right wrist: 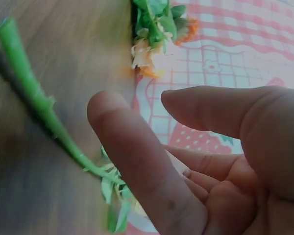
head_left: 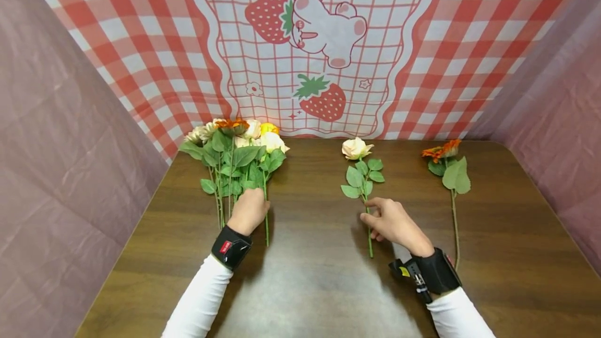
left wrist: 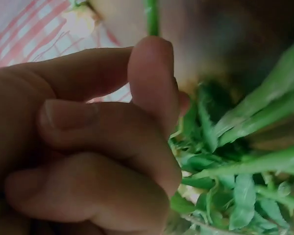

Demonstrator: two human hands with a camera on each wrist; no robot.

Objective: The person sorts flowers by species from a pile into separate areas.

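My left hand (head_left: 249, 209) pinches the green stem (left wrist: 152, 18) of a rose between thumb and forefinger, the other fingers curled in. That stem runs up into the bunch of flowers (head_left: 239, 158) at the left, where a white rose (head_left: 273, 142) tops it. The lower stem sticks out below the hand. On the table right of centre lies a single cream rose (head_left: 356, 148) with green leaves. My right hand (head_left: 395, 225) is over its stem (right wrist: 44, 112), thumb and forefinger apart, with nothing gripped between them in the right wrist view.
An orange flower (head_left: 441, 151) with a long stem lies at the right of the brown table (head_left: 310, 280). Cream, yellow and orange blooms make up the left bunch. A red-checked strawberry cloth (head_left: 324, 100) hangs along the back, with pinkish drapes (head_left: 70, 134) at both sides.
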